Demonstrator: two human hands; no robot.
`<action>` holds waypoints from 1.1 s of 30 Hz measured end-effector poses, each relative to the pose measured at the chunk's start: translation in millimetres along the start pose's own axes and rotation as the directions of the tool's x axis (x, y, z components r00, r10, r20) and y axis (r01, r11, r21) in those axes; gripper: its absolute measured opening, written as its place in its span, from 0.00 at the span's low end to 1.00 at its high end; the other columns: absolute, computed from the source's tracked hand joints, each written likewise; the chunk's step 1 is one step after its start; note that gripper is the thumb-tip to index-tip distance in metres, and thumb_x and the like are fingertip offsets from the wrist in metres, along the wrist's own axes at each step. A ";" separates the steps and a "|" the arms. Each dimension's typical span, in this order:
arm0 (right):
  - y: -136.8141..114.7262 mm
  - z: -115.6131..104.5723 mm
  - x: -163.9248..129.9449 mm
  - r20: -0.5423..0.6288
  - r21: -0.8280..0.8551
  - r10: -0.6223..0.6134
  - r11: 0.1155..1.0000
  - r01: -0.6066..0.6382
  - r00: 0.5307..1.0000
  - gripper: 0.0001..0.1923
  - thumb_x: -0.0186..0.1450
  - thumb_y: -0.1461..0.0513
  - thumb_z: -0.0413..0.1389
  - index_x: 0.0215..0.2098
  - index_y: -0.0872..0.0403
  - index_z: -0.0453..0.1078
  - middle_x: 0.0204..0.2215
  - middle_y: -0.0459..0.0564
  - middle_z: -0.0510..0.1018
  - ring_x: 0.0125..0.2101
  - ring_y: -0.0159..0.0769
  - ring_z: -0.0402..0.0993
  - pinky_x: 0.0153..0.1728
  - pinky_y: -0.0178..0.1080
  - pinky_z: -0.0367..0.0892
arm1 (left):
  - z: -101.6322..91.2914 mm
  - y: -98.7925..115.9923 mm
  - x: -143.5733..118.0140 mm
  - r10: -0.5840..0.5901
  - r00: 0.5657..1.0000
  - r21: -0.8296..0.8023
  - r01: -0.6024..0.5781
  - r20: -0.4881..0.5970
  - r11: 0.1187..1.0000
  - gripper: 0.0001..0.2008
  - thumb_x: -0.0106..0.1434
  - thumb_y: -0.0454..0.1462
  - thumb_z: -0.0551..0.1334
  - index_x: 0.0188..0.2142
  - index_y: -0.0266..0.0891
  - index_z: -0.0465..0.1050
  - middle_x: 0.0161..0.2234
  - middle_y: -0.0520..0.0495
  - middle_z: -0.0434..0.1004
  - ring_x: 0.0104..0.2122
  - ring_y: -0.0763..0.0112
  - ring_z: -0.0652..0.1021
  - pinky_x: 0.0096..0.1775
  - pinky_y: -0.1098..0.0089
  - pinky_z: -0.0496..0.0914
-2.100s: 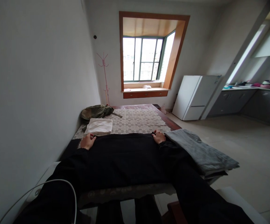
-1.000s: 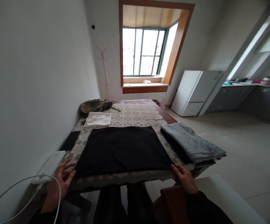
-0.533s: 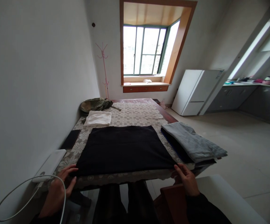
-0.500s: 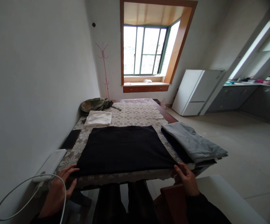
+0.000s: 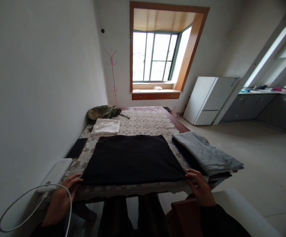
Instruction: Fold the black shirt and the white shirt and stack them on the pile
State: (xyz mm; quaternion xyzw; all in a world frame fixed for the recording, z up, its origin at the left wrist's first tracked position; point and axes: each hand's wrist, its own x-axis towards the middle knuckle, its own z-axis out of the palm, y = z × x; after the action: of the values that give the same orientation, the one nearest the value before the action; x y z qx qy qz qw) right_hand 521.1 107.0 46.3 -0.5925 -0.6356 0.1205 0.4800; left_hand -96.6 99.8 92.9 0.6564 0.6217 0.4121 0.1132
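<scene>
A black folded garment lies flat before me on the patterned tablecloth. Its near left corner is at the fingertips of my left hand, where fingers and thumb come together in a pinch. At the near right corner, my right hand has its fingertips closed on the fabric edge. A grey folded garment rests on darker folded clothes just beyond my right hand. Close to my left hand are a white power strip and a looping white cable.
The lace tablecloth covers the table. A white folded cloth and an olive bag lie at the far left, with a dark flat case by the wall. A brown chair back stands below my right hand.
My left thumb has drawn closer to its fingers at the garment's corner. My right fingers have shifted slightly along the right corner. The garment lies in the same place; the view has tilted a little.
</scene>
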 end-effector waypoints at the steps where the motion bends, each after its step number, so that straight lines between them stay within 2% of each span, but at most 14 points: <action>1: -2.4 -1.0 1.8 0.013 0.007 -0.010 1.000 0.010 1.000 0.13 0.67 0.48 0.58 0.39 0.46 0.75 0.53 0.56 0.79 0.44 0.47 0.80 0.35 0.44 0.77 | 0.1 0.7 1.4 -0.004 1.000 -0.018 0.004 0.000 1.000 0.09 0.62 0.51 0.62 0.37 0.57 0.80 0.52 0.50 0.82 0.53 0.47 0.80 0.60 0.46 0.72; 4: -9.5 -1.9 4.6 0.033 0.050 0.026 0.998 -0.027 0.999 0.16 0.68 0.45 0.56 0.38 0.46 0.72 0.56 0.56 0.79 0.46 0.48 0.80 0.34 0.43 0.75 | 0.7 9.4 4.3 -0.040 0.999 -0.061 0.039 -0.025 0.997 0.10 0.63 0.51 0.60 0.37 0.55 0.78 0.52 0.49 0.82 0.54 0.47 0.80 0.61 0.46 0.71; 7: -9.5 -3.1 3.3 -0.001 0.097 0.087 0.991 -0.087 0.996 0.17 0.69 0.43 0.54 0.38 0.46 0.69 0.54 0.56 0.81 0.45 0.48 0.80 0.35 0.44 0.75 | 0.0 24.1 1.4 -0.072 0.994 -0.111 0.062 -0.086 0.992 0.10 0.64 0.52 0.60 0.36 0.54 0.74 0.50 0.49 0.83 0.57 0.49 0.77 0.63 0.47 0.68; 10: -1.6 -7.9 -1.4 -0.068 0.166 -0.009 0.986 0.021 0.998 0.13 0.69 0.48 0.57 0.40 0.47 0.69 0.46 0.53 0.84 0.45 0.47 0.80 0.44 0.46 0.74 | -2.2 37.3 -8.2 -0.109 0.985 -0.196 0.082 -0.132 0.977 0.12 0.65 0.54 0.59 0.36 0.52 0.71 0.45 0.48 0.84 0.61 0.49 0.75 0.64 0.47 0.67; 12: 2.3 -11.0 -4.6 -0.166 0.227 -0.077 0.967 0.115 0.983 0.09 0.70 0.52 0.58 0.40 0.48 0.70 0.40 0.51 0.84 0.43 0.44 0.80 0.46 0.46 0.73 | -3.9 44.4 -14.5 -0.159 0.967 -0.256 0.106 -0.197 0.961 0.14 0.65 0.55 0.59 0.37 0.50 0.70 0.43 0.47 0.84 0.60 0.49 0.75 0.64 0.48 0.68; 14: 1.4 -11.6 -4.5 -0.261 0.271 -0.087 0.949 0.159 0.962 0.08 0.70 0.54 0.59 0.41 0.49 0.71 0.36 0.49 0.82 0.40 0.43 0.79 0.45 0.44 0.72 | -5.4 50.6 -15.7 -0.208 0.952 -0.305 0.134 -0.225 0.943 0.15 0.65 0.55 0.59 0.37 0.49 0.70 0.42 0.46 0.84 0.56 0.50 0.78 0.62 0.51 0.70; 16: -4.3 -8.7 2.9 -0.298 0.285 -0.060 0.947 0.148 0.953 0.09 0.70 0.54 0.59 0.42 0.49 0.72 0.37 0.50 0.81 0.41 0.43 0.78 0.44 0.44 0.71 | -5.5 55.6 -7.9 -0.250 0.948 -0.302 0.184 -0.197 0.935 0.17 0.65 0.55 0.58 0.38 0.47 0.70 0.38 0.45 0.83 0.49 0.51 0.82 0.55 0.54 0.75; 19: -15.9 2.3 34.6 -0.288 0.253 0.025 0.966 0.051 0.957 0.12 0.70 0.51 0.58 0.42 0.50 0.71 0.40 0.51 0.80 0.42 0.44 0.76 0.45 0.45 0.69 | -0.2 59.4 23.9 -0.279 0.930 -0.178 0.241 -0.239 0.954 0.17 0.66 0.53 0.56 0.41 0.43 0.70 0.37 0.44 0.81 0.41 0.53 0.81 0.45 0.57 0.77; 22: -24.3 21.0 89.9 -0.296 0.199 0.090 0.980 -0.030 0.951 0.15 0.67 0.48 0.57 0.42 0.51 0.70 0.37 0.49 0.78 0.40 0.43 0.75 0.44 0.44 0.68 | 13.9 59.6 74.2 -0.268 0.904 -0.049 0.267 -0.332 0.962 0.17 0.67 0.49 0.53 0.45 0.42 0.70 0.42 0.42 0.80 0.44 0.54 0.80 0.47 0.58 0.75; 24: -27.4 37.7 131.2 -0.294 0.186 0.110 0.981 -0.056 0.949 0.16 0.66 0.48 0.56 0.41 0.51 0.69 0.37 0.50 0.78 0.40 0.43 0.75 0.44 0.44 0.69 | 27.4 59.8 110.3 -0.277 0.904 0.041 0.306 -0.325 0.951 0.16 0.68 0.46 0.52 0.47 0.41 0.71 0.44 0.40 0.81 0.45 0.54 0.81 0.47 0.58 0.75; 26: -28.2 56.5 166.2 -0.249 0.113 0.151 0.986 -0.126 0.957 0.15 0.66 0.50 0.52 0.42 0.52 0.68 0.38 0.53 0.79 0.42 0.45 0.75 0.47 0.46 0.69 | 42.8 60.1 140.9 -0.300 0.915 0.178 0.353 -0.268 0.919 0.16 0.70 0.44 0.51 0.50 0.41 0.71 0.44 0.37 0.82 0.45 0.52 0.81 0.46 0.58 0.74; 28: -26.2 74.8 188.0 -0.172 -0.001 0.211 0.977 -0.215 0.962 0.13 0.66 0.54 0.50 0.43 0.52 0.69 0.39 0.55 0.79 0.43 0.46 0.76 0.49 0.47 0.69 | 58.4 59.0 161.2 -0.340 0.924 0.331 0.380 -0.174 0.864 0.17 0.71 0.42 0.50 0.53 0.40 0.70 0.44 0.35 0.83 0.45 0.49 0.82 0.45 0.57 0.74; 30: -20.6 89.4 195.8 -0.096 -0.075 0.261 0.961 -0.268 0.961 0.12 0.64 0.55 0.52 0.42 0.52 0.70 0.37 0.55 0.80 0.41 0.47 0.78 0.48 0.47 0.69 | 72.0 54.8 170.6 -0.373 0.924 0.436 0.373 -0.089 0.819 0.17 0.72 0.41 0.51 0.53 0.39 0.70 0.44 0.33 0.83 0.44 0.47 0.83 0.44 0.57 0.74; 33: -8.4 100.6 191.9 -0.020 -0.115 0.255 0.960 -0.255 0.967 0.12 0.62 0.57 0.57 0.44 0.51 0.73 0.36 0.53 0.81 0.41 0.47 0.79 0.47 0.45 0.70 | 84.3 43.7 172.2 -0.358 0.933 0.494 0.324 -0.027 0.807 0.17 0.72 0.42 0.52 0.54 0.39 0.70 0.42 0.34 0.84 0.44 0.46 0.83 0.43 0.57 0.74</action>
State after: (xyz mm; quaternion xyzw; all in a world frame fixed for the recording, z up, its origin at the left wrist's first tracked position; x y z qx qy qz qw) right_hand 471.2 313.3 90.8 -0.6969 -0.5587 0.1425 0.4266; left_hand -26.9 278.2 137.1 0.5546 0.8090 0.1914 0.0361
